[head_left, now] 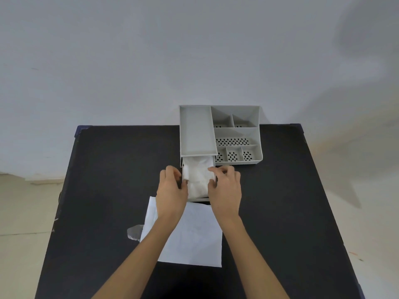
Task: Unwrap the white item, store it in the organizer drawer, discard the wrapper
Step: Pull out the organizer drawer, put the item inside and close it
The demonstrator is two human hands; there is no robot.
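White crumpled item (198, 176) fills open drawer (197, 199); both hands flank it.

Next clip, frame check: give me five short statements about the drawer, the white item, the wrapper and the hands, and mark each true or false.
1. The organizer drawer is pulled out toward the person. True.
2. The white item still lies on the table outside the drawer. False: it sits inside the open drawer.
3. The left hand and right hand are at opposite sides of the drawer. True.
4. The wrapper has left the table. False: a flat white sheet lies on the table in front of the drawer, under the forearms.
5. The organizer's perforated top compartments hold pens. False: they look empty.
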